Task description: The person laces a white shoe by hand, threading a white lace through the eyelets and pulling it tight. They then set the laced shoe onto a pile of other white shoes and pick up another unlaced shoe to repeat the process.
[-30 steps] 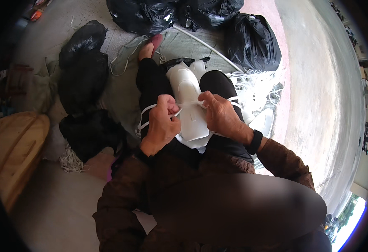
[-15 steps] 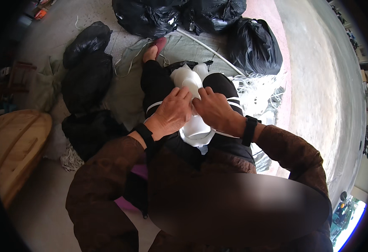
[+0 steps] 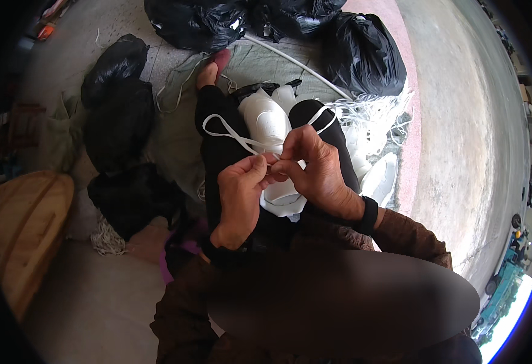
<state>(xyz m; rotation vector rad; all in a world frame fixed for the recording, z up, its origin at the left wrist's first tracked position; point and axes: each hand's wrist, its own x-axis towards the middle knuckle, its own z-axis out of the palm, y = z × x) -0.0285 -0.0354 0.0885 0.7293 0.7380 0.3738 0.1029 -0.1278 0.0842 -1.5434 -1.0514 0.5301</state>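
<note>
Between my knees rests a white shoe (image 3: 264, 116), its rounded toe facing away from me and its heel end towards me. Above its middle, my left hand (image 3: 241, 191) pinches a white shoelace (image 3: 223, 132) between thumb and fingers. My right hand (image 3: 317, 170) meets it there, thumb and forefinger closed on the lace as well. One loop of lace stands out to the left over my thigh, and another bit shows to the right near my knee. The fingertips hide the exact crossing of the lace and the shoe's eyelets.
Several black plastic bags (image 3: 366, 54) lie at the far side and left. A pale pole (image 3: 296, 65) slants across a green cloth. To the right are a heap of white laces (image 3: 375, 115) and another white shoe (image 3: 382, 179). A wooden board-like piece (image 3: 29, 218) stands left.
My hands have come off the shoe's top, nearer to me, and now pinch the lace together. Lace loops now stand out on both sides; my left forearm has swung inward.
</note>
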